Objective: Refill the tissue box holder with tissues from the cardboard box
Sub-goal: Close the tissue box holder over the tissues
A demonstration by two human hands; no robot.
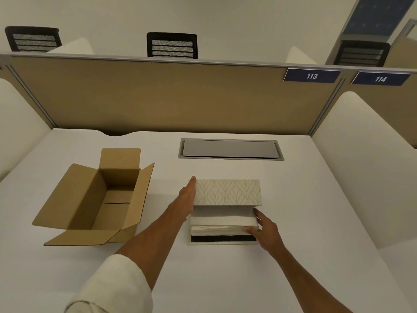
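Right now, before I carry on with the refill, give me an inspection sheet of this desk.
Surface: white desk, bare apart from the job's things.
Job's things: cardboard box on the left, flaps open, inside looks empty; tissue box holder with patterned cover raised; tissue stack sitting in its base.
Clutter: nothing seen.
Grippers: left hand flat against the cover's left end; right hand on the stack's right end.
Cables: nothing seen; closed grey cable hatch behind the holder.
Surroundings: tan partition, signs 113 and 114, three black chairs beyond.

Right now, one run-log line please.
cardboard box: empty | tissues: in holder | left hand: steadying holder | right hand: on tissues
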